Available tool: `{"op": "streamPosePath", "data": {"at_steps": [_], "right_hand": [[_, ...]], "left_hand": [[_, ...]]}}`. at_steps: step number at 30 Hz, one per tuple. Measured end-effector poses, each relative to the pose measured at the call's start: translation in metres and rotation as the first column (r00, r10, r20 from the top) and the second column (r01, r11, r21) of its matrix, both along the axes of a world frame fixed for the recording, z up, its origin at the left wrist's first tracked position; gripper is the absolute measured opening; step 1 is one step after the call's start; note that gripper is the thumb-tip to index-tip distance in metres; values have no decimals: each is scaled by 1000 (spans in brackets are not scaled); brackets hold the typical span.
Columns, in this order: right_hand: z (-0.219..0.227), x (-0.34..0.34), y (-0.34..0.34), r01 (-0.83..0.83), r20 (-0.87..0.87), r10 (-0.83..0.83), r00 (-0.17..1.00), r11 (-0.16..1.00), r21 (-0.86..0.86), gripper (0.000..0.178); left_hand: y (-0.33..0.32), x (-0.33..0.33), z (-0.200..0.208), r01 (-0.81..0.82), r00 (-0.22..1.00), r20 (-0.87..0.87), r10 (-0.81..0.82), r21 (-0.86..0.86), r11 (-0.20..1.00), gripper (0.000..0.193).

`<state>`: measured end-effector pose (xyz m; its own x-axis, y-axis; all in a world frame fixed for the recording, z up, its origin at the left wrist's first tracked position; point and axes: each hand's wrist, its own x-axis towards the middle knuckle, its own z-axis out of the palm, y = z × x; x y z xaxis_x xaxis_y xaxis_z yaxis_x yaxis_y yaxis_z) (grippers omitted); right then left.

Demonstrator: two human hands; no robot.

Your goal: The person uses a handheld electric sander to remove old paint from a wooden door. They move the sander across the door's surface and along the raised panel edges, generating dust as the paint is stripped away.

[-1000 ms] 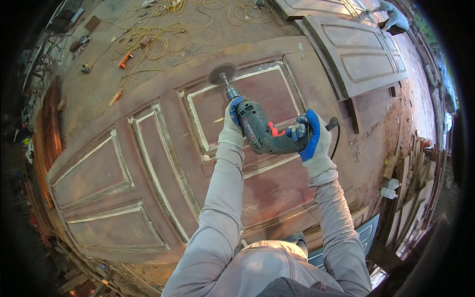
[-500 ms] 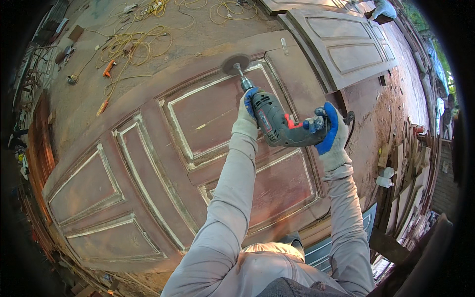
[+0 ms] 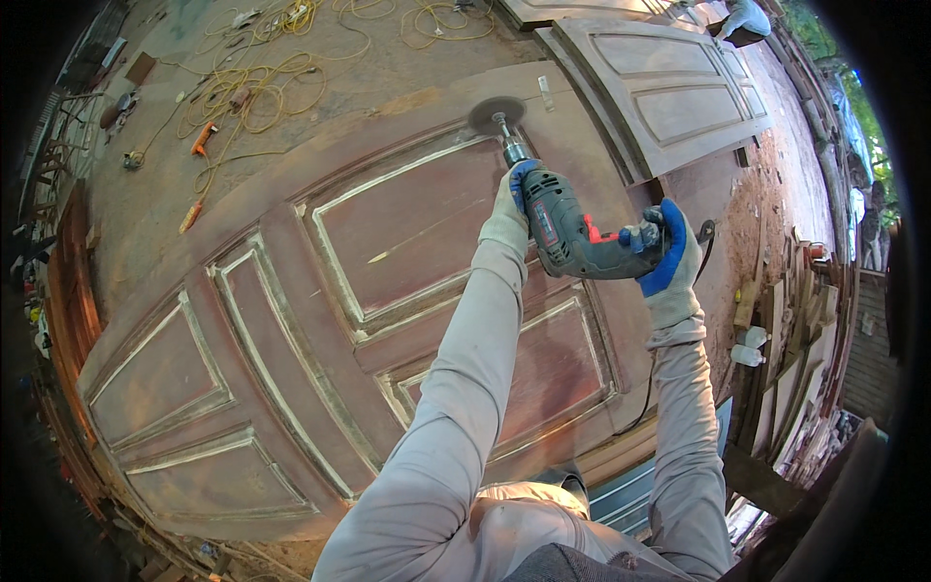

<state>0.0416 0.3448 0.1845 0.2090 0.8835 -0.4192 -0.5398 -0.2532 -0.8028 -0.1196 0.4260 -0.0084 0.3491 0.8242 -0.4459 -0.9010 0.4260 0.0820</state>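
Observation:
Both my gloved hands hold a dark grey power drill point(image 3: 560, 221) with a red trigger. My left hand point(image 3: 511, 199) is wrapped round its front end, just behind the chuck. The rear handle is in my right hand point(image 3: 671, 257), fingers closed round it. A round sanding disc point(image 3: 497, 115) is fixed in the chuck and lies over the far rail of a brown panelled wooden door point(image 3: 335, 281); whether it touches the wood I cannot tell. Pale lines run along the door's panel mouldings. Near the disc, a small metal hinge point(image 3: 545, 92) lies on the door's far right corner.
Tangled yellow cords point(image 3: 267, 92) and an orange power tool point(image 3: 204, 139) lie on the dirt floor at the far left. More doors point(image 3: 669, 92) are stacked at the far right, with another person point(image 3: 745, 19) beyond. Scrap boards point(image 3: 795, 339) and white jugs point(image 3: 749, 351) are at the right.
The drill and its disc have moved right along the far rail, toward the hinge. Both my hands have moved with it, keeping their grip. The view has shifted slightly.

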Motion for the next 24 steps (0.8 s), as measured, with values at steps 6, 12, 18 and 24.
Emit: {"op": "streamPosePath", "data": {"at_steps": [6,12,18,24], "right_hand": [[-5,11,-9,18,-59,-12,998,996,92,26],[-23,17,-11,20,-108,-14,994,998,57,28],[-22,0,-15,-11,-52,14,999,999,45,26],[-12,7,-11,-10,-42,14,999,997,75,25]], "left_hand": [[-2,10,-2,13,999,-37,-14,-18,1000,16],[-13,-1,-6,-23,995,-94,25,23,999,17],[-28,-24,1,-54,986,-160,51,-18,998,17],[-21,-10,2,-60,987,-153,57,-14,998,17]]}}
